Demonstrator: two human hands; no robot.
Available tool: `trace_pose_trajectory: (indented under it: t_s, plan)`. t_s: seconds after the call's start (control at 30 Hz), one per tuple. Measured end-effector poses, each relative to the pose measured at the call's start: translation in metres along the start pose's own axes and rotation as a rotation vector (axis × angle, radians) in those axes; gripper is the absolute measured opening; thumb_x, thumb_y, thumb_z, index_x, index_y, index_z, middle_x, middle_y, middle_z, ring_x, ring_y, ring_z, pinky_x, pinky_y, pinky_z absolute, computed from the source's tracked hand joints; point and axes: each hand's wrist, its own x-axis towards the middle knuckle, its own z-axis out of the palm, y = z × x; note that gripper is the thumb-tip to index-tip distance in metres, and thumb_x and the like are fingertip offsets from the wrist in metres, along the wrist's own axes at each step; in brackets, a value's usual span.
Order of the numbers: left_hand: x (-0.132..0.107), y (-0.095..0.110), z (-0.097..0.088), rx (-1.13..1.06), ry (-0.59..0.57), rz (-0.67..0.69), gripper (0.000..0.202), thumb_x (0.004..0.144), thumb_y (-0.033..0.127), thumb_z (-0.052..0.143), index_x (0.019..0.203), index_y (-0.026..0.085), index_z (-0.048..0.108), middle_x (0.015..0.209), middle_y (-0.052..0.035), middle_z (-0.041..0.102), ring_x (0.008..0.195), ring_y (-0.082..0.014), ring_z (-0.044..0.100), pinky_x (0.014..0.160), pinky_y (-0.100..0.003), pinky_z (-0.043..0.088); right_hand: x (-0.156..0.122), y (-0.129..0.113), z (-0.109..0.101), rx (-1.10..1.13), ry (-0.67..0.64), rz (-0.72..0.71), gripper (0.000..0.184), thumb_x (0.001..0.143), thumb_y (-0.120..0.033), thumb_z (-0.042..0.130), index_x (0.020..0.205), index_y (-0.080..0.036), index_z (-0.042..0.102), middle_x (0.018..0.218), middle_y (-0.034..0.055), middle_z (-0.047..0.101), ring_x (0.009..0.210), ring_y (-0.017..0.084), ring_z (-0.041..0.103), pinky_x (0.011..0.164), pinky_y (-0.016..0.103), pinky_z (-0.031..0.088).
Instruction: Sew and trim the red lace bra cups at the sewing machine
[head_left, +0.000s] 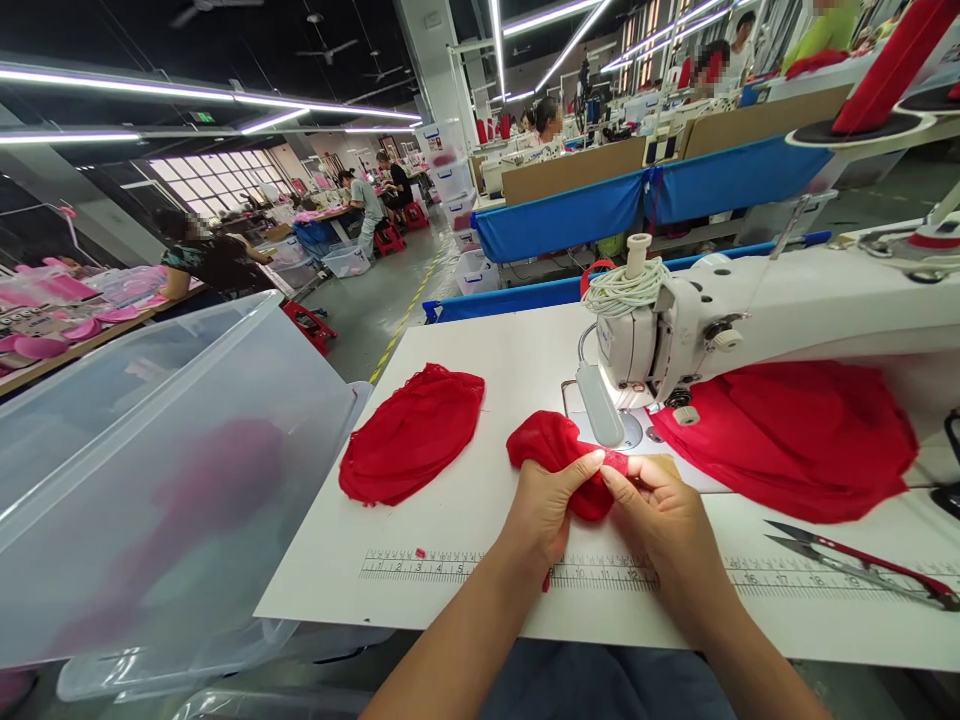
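Note:
Between my two hands is a bunched piece of red fabric (pixel 546 438), its edge stretched in front of the sewing machine (pixel 637 345). My left hand (pixel 547 500) pinches the fabric with thumb and fingers, its bulk bulging up behind the knuckles. Close beside it, my right hand (pixel 664 510) pinches the same edge, thumb tip near the other thumb. To the left a flat stack of red fabric pieces (pixel 412 435) lies on the white table (pixel 315 590). A larger red fabric pile (pixel 802 435) rests under the machine's arm.
Thread snips (pixel 862 565) with a red handle lie at the right, over the printed ruler (pixel 420 568). A clear plastic bin (pixel 187 480) holding something red stands left of the table. A thread cone (pixel 892 65) stands upper right. Several people work at machines beyond.

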Motion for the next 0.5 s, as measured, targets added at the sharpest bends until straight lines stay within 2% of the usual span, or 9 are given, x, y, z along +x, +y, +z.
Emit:
trace_pose_trajectory:
  t_s: [0.07,0.13,0.27,0.33,0.43,0.5]
  plan:
    - [0.002,0.004,-0.002,-0.083,0.026,-0.017,0.035,0.056,0.022,0.090,0.080,0.014,0.066,0.075,-0.0003,0.068,0.072,-0.0123,0.062,0.075,-0.024,0.050,-0.002,-0.004,-0.001,-0.030,0.006,-0.030,0.033,0.078,-0.051,0.061,0.065,-0.021,0.056,0.063,-0.0009,0.049,0.060,0.014,0.044,0.053,0.025,0.040]
    - [0.005,0.011,-0.003,-0.168,0.098,-0.046,0.029,0.063,0.023,0.086,0.082,0.013,0.067,0.080,-0.0025,0.070,0.075,-0.0136,0.064,0.076,-0.025,0.051,-0.006,-0.006,-0.003,-0.003,0.010,0.001,0.033,0.080,-0.052,0.059,0.069,-0.021,0.058,0.067,-0.0005,0.051,0.059,0.013,0.042,0.051,0.025,0.039]
    - [0.008,0.025,-0.003,-0.224,0.210,-0.178,0.009,0.073,0.011,0.074,0.074,0.011,0.065,0.069,-0.0040,0.068,0.064,-0.0132,0.063,0.066,-0.024,0.052,-0.017,0.000,-0.004,0.066,-0.063,0.112,0.031,0.081,-0.051,0.061,0.076,-0.021,0.060,0.060,-0.0037,0.046,0.052,0.011,0.034,0.045,0.022,0.032]
    - [0.009,0.028,-0.004,-0.247,0.215,-0.239,0.010,0.076,0.011,0.072,0.070,0.011,0.064,0.065,-0.0036,0.066,0.059,-0.0122,0.062,0.063,-0.023,0.052,-0.021,0.006,-0.004,0.103,-0.067,0.113,0.030,0.080,-0.050,0.063,0.075,-0.021,0.061,0.058,-0.0036,0.045,0.053,0.011,0.038,0.047,0.023,0.035]
    - [0.012,0.025,-0.006,-0.265,0.181,-0.200,0.013,0.076,0.015,0.075,0.072,0.011,0.063,0.067,-0.0041,0.067,0.061,-0.0128,0.063,0.065,-0.024,0.053,-0.028,0.012,-0.004,0.193,-0.074,0.106,0.029,0.077,-0.049,0.066,0.075,-0.021,0.063,0.065,0.0000,0.055,0.060,0.014,0.049,0.053,0.025,0.043]
    - [0.015,0.023,-0.009,-0.272,0.221,-0.135,0.018,0.072,0.016,0.080,0.073,0.013,0.062,0.068,-0.0026,0.066,0.060,-0.0126,0.063,0.067,-0.025,0.054,-0.037,0.012,-0.003,0.194,-0.071,0.106,0.029,0.078,-0.049,0.065,0.072,-0.021,0.063,0.065,0.0003,0.056,0.059,0.014,0.049,0.052,0.025,0.044]
